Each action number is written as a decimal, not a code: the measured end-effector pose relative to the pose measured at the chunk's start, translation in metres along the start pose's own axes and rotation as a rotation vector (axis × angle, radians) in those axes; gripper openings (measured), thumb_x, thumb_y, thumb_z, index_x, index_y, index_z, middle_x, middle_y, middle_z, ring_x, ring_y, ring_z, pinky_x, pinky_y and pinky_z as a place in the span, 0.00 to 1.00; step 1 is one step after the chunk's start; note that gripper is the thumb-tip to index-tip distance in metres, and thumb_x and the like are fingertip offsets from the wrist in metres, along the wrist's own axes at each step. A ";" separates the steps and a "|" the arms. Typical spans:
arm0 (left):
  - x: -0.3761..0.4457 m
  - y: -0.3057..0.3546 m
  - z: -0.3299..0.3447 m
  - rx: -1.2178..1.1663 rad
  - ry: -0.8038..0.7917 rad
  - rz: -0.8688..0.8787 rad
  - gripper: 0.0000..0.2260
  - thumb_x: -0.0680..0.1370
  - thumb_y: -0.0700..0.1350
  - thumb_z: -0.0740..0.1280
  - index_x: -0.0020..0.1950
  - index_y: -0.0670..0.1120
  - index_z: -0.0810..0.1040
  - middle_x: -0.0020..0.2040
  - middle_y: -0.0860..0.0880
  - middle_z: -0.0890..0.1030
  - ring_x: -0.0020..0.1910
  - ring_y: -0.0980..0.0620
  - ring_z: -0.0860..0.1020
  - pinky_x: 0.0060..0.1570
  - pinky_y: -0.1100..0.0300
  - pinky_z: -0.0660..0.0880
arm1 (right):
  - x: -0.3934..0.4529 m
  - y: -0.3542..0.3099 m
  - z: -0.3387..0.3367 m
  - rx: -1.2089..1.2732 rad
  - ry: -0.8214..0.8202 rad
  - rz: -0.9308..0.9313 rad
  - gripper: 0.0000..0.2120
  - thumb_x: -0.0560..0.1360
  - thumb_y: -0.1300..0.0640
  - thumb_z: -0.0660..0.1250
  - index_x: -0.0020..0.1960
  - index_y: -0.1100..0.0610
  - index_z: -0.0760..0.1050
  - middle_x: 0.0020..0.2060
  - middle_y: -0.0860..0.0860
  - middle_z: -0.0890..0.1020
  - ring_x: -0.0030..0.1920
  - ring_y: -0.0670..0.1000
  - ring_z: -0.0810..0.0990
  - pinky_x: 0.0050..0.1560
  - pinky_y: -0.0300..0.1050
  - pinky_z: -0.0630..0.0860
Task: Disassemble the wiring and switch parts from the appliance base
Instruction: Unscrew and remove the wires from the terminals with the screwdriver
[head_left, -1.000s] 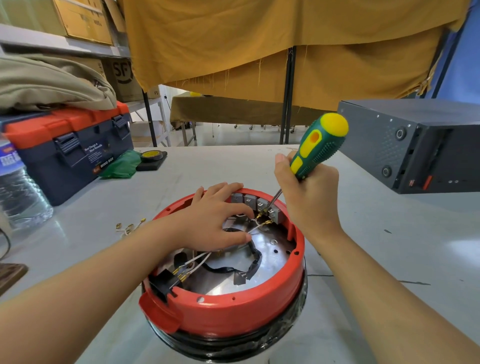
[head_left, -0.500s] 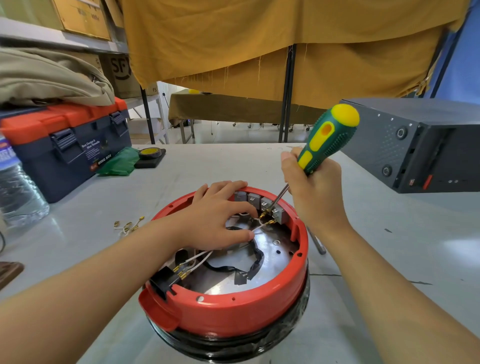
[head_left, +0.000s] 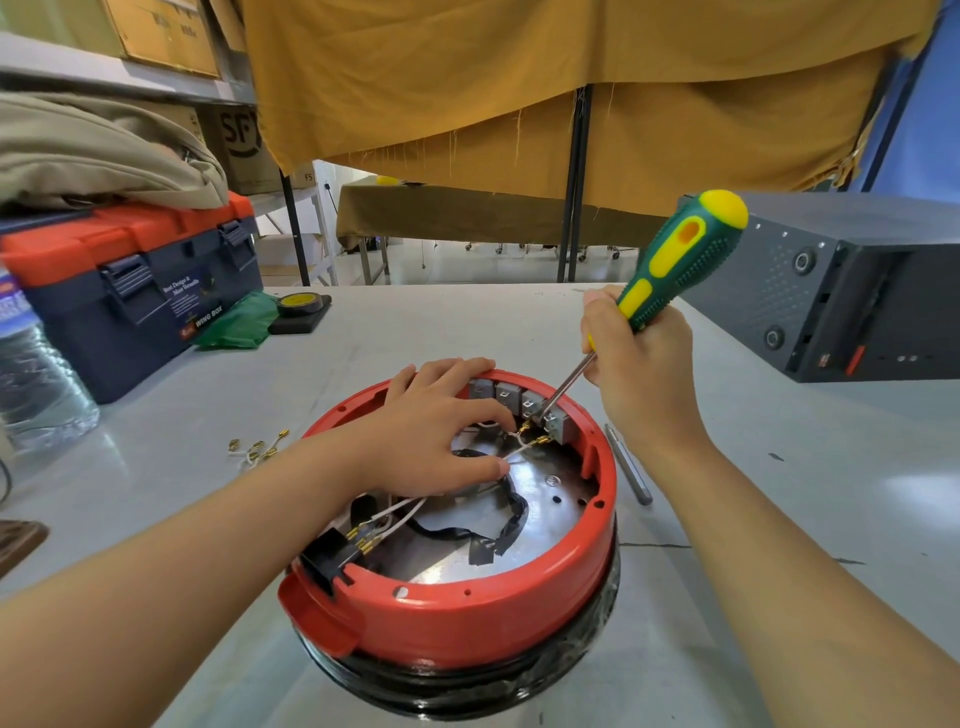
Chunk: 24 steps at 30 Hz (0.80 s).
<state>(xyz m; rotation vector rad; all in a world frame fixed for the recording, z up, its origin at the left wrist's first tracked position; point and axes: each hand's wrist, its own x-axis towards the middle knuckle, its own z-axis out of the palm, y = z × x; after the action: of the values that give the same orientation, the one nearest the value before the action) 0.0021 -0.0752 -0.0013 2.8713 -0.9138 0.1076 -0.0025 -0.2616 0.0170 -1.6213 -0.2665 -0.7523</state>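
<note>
Bare forearms (head_left: 171, 561), no sleeves

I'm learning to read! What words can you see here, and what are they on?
"WING BOX": sticker on the blue and orange toolbox.
"Best Design & Most Versatile": same sticker, small, so I'm not sure.
"SF": cardboard box on the shelf.
Water bottle label: too blurred to read.
Screwdriver and red appliance base: no words.

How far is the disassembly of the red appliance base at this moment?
Done: a few loose brass-tipped wires lie on the table. In hand: the right hand works the screwdriver tip at the grey switch blocks while the left hand steadies the red appliance base. Left: white wires, the black connector and the blocks remain inside.
</note>
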 end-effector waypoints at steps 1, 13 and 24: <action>0.000 0.000 0.000 -0.001 0.000 -0.001 0.17 0.75 0.62 0.61 0.63 0.66 0.68 0.76 0.57 0.50 0.75 0.53 0.47 0.73 0.41 0.45 | 0.000 0.000 -0.001 0.003 0.005 -0.002 0.15 0.70 0.51 0.60 0.28 0.56 0.66 0.20 0.45 0.67 0.25 0.46 0.67 0.30 0.44 0.66; 0.000 0.001 -0.001 0.017 -0.007 -0.007 0.20 0.72 0.67 0.58 0.63 0.66 0.68 0.76 0.57 0.49 0.75 0.51 0.48 0.72 0.41 0.47 | -0.010 -0.008 0.002 -0.205 -0.102 -0.391 0.20 0.74 0.58 0.62 0.26 0.48 0.59 0.21 0.45 0.63 0.27 0.50 0.65 0.30 0.42 0.62; 0.000 0.002 -0.001 0.013 0.001 0.002 0.17 0.75 0.62 0.61 0.64 0.66 0.68 0.77 0.56 0.49 0.75 0.50 0.47 0.72 0.40 0.46 | -0.002 -0.012 0.003 -0.127 -0.140 -0.204 0.18 0.72 0.55 0.60 0.27 0.62 0.64 0.22 0.56 0.66 0.27 0.53 0.65 0.31 0.49 0.65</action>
<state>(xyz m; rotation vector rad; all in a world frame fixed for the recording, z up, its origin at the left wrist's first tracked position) 0.0009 -0.0767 -0.0004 2.8819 -0.9187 0.1146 -0.0099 -0.2558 0.0255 -1.7889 -0.4997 -0.8247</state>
